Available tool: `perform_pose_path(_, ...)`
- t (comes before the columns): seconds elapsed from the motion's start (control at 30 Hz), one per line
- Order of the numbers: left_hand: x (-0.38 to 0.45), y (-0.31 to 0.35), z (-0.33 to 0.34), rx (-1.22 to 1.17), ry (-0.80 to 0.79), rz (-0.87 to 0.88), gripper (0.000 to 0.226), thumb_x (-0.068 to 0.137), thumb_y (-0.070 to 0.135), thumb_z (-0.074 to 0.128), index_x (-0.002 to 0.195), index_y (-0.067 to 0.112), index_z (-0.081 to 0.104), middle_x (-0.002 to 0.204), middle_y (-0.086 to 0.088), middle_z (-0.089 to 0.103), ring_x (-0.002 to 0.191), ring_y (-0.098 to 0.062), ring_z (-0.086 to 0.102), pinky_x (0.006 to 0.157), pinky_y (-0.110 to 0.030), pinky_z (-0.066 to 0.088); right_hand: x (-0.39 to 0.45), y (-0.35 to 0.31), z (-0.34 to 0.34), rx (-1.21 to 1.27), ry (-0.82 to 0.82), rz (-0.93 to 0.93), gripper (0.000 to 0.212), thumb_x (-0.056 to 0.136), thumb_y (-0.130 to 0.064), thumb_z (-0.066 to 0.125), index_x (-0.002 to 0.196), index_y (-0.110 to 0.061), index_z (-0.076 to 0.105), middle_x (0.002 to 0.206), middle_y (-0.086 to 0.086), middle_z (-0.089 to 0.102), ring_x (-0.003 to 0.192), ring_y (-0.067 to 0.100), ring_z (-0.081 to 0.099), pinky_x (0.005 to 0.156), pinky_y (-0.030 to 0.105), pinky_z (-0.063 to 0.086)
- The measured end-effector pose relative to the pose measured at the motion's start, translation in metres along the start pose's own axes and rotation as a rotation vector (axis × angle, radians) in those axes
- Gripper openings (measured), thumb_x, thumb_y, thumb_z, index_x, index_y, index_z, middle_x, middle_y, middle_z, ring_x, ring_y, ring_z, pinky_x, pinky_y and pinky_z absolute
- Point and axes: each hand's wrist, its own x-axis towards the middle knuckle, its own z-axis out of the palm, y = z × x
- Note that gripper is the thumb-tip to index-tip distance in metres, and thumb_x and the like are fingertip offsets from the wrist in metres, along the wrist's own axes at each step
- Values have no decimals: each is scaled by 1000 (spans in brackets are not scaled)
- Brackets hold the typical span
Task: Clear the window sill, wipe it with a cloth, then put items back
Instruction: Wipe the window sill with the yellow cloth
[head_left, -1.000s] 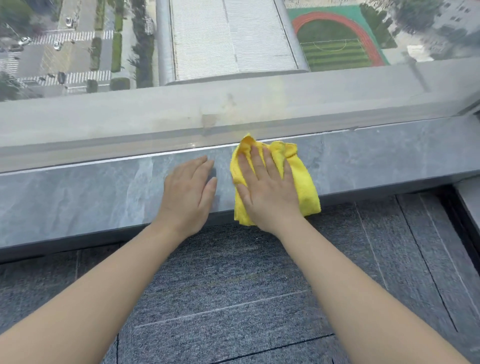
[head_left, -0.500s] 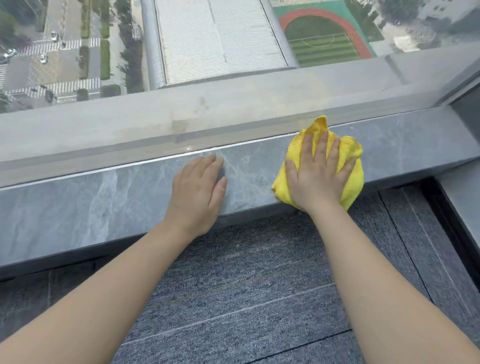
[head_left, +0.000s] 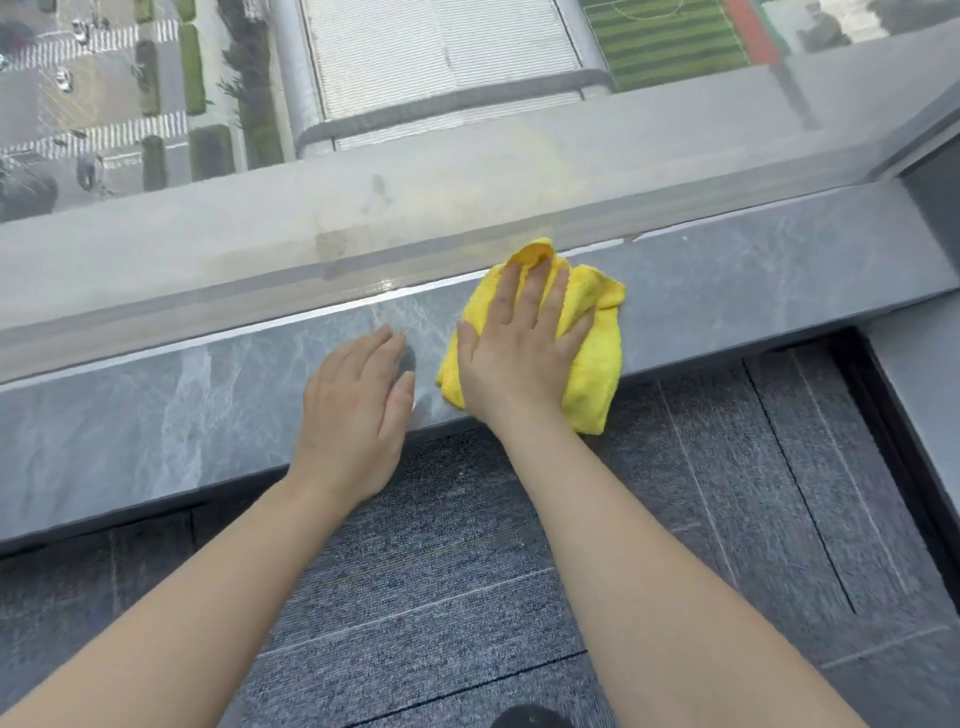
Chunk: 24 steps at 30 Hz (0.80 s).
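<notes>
A grey marbled stone window sill (head_left: 156, 415) runs across the view below the glass, with nothing standing on it. A crumpled yellow cloth (head_left: 597, 364) lies on the sill near the middle, and its lower corner hangs over the front edge. My right hand (head_left: 519, 353) presses flat on the cloth with the fingers spread toward the glass. My left hand (head_left: 358, 405) rests flat on the bare sill just left of the cloth, fingers together, holding nothing.
The window glass (head_left: 467, 182) rises straight from the sill's back edge, with streets and roofs far below. Grey carpet tiles (head_left: 467, 571) cover the floor in front. At the right, a grey side ledge (head_left: 914, 389) meets the sill's end.
My right hand slid the cloth to the right along the sill, then back left until it lay beside my left hand. My left hand stayed planted on the sill.
</notes>
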Motion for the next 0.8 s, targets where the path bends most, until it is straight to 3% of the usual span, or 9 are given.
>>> perform_pose_path(0.13,16,6,0,-9,-29,77,64,80,42,21,123,2,48,133,-21,49,123,-38,43,105,-50,29,-8,42,-5,-139,-41,-299,61,92,-47,7,147,-22,-4,159,2,-7,146,21,-8,114,51,-4)
perform_pose_path(0.2,27,9,3,-13,-32,133,63,81,41,21,122,2,48,133,-21,50,123,-38,44,105,-49,28,-4,67,-13,-171,-30,-298,68,84,-50,-4,147,-27,-2,159,-2,-3,146,18,-5,115,47,-2)
perform_pose_path(0.37,45,16,12,21,-108,281,68,78,46,13,126,9,46,139,-16,44,130,-34,36,109,-45,23,15,98,-27,-131,36,46,57,96,-45,13,147,-25,0,159,-1,-6,146,20,-6,116,48,0)
perform_pose_path(0.57,38,15,12,229,-274,388,81,69,51,-8,138,23,24,153,-2,20,140,-27,14,113,-40,11,25,56,-21,10,57,387,59,97,-41,20,147,-18,-3,158,5,-10,145,25,-11,115,55,-2)
perform_pose_path(0.7,39,14,10,265,-331,411,83,67,50,-11,139,22,19,154,-2,15,141,-27,12,113,-40,11,8,39,-18,-85,-1,218,59,97,-42,18,147,-22,-7,158,2,-11,145,24,-12,114,55,-2)
perform_pose_path(0.8,37,20,15,241,-215,409,68,77,44,11,125,12,46,139,-14,45,128,-38,39,104,-50,31,-13,46,-16,-193,-85,-22,61,91,-51,3,146,-28,-9,158,-2,-12,146,20,-11,115,52,-6)
